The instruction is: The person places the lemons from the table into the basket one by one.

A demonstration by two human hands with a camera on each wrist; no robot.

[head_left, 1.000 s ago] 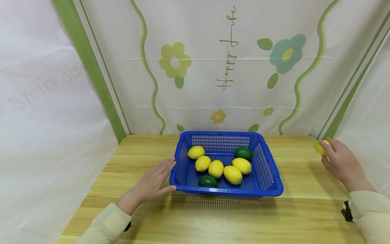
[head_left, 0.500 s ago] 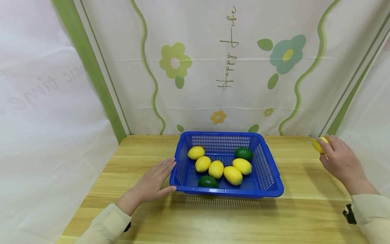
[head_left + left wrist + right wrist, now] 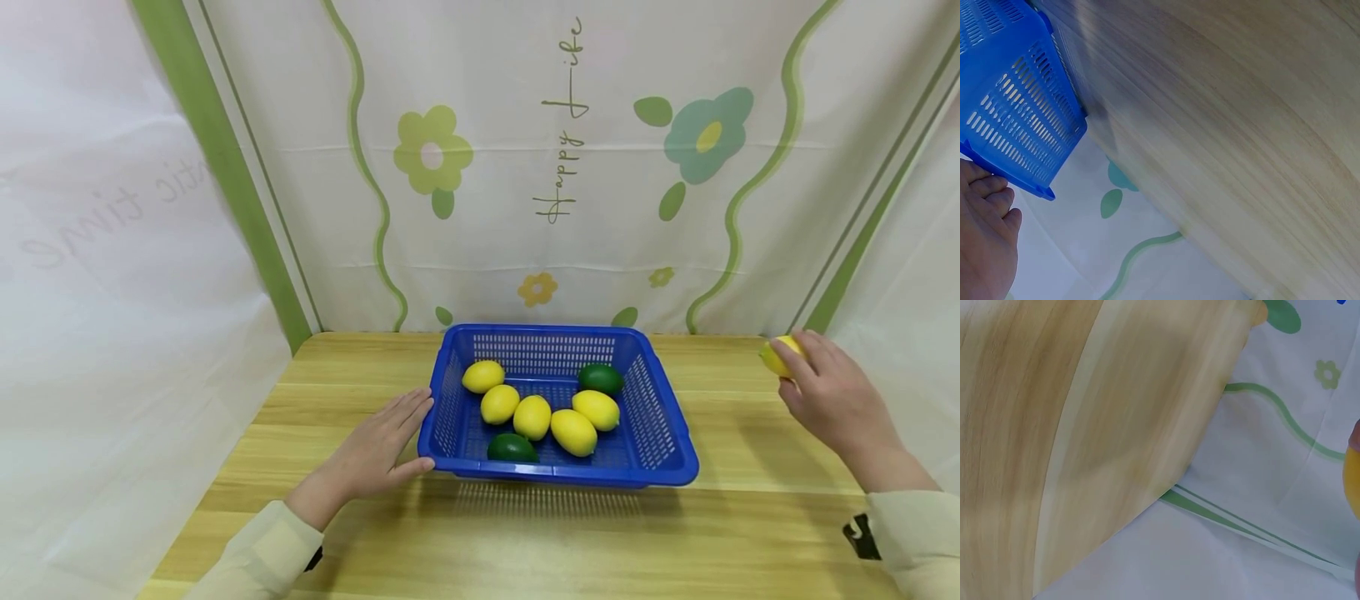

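Note:
My left hand (image 3: 372,450) rests with fairly straight fingers against the left rim of a blue plastic basket (image 3: 555,472). In the left wrist view its fingertips touch the rim of the basket (image 3: 1022,115). Inside lie several lemons (image 3: 532,417) and two dark green fruits, one at the front (image 3: 512,448) and one at the back right (image 3: 600,379); their kind is unclear. Over the table's far right side, my right hand (image 3: 843,400) pinches a lemon (image 3: 782,357) between thumb and fingers. Only a sliver of that lemon (image 3: 1352,478) shows in the right wrist view.
Everything stands on a wooden table (image 3: 555,550) with a light grain. A white curtain (image 3: 487,233) printed with flowers and green lines hangs behind the table's far edge and along both sides.
The right hand, holding the lemon, has shifted slightly to the left. My left hand, the basket and the fruit in it have stayed in place.

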